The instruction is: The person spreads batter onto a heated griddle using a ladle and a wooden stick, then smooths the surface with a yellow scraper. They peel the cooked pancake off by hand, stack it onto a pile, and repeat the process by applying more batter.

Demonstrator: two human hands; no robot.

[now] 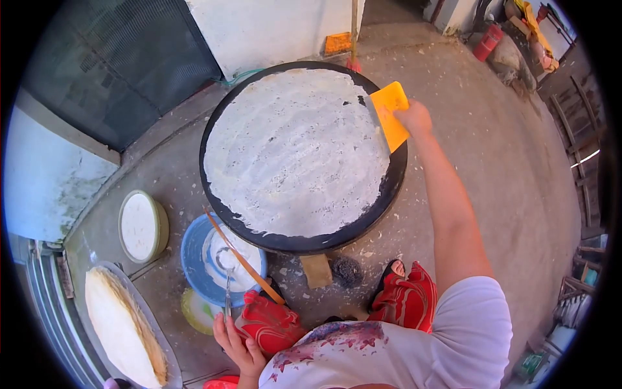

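Observation:
A large round black griddle (389, 188) carries a wide, thin layer of white batter (298, 149) with small dark gaps. My right hand (413, 118) grips a yellow scraper (390, 115), its edge at the layer's upper right rim. Low in the view, my left hand (238, 343) is near my knee, fingers apart, beside the handle of a metal ladle (227, 292). The ladle's bowl rests in white batter inside a blue basin (194, 249). A long thin wooden strip (243, 259) lies across that basin.
Left of the basin is a green-rimmed tub (160, 227) of white batter. A stack of thin flat sheets (120, 330) lies on a tray at lower left. Below the griddle are a brown block (316, 271) and a dark scrubber (346, 271). A red can (488, 43) stands upper right.

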